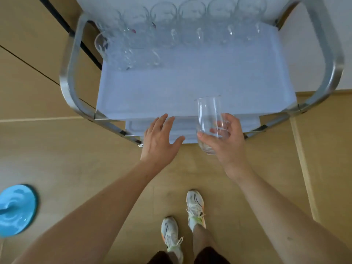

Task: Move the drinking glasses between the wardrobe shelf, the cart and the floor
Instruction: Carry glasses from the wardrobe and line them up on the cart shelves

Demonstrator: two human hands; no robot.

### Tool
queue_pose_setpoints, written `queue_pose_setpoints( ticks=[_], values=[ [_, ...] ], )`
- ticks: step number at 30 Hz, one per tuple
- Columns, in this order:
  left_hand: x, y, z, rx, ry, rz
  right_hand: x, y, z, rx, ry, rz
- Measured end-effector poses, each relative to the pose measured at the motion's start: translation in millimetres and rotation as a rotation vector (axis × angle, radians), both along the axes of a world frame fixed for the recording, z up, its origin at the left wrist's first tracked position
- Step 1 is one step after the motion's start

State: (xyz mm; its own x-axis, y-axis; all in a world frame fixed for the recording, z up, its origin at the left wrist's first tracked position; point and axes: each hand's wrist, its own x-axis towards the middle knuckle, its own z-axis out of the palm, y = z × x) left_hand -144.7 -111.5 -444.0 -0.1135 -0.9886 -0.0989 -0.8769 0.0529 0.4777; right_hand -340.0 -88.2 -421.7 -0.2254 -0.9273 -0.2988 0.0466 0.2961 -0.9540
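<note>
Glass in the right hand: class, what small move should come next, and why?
Probably carry the glass forward and set it on the cart top. The right hand holds it upright at the cart's near edge, bare tray lies just ahead, and other glasses already stand at the far side. The left hand is free.

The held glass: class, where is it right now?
In the head view, the glass is in the right hand, at the cart's near edge, right of the open left hand.
</note>
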Motion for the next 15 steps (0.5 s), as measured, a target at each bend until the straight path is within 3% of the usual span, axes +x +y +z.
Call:
queue_pose_setpoints(
  ticks=[7, 15],
  values=[
    [9, 42, -95, 0.09, -0.039, -0.044, 5, 30, -89, 0.031, -0.016, 0.007],
    [18, 15, -195, -0.028, -0.06, -0.06, 17, 22, -194, -0.04, 0.081, 0.011]
  ],
)
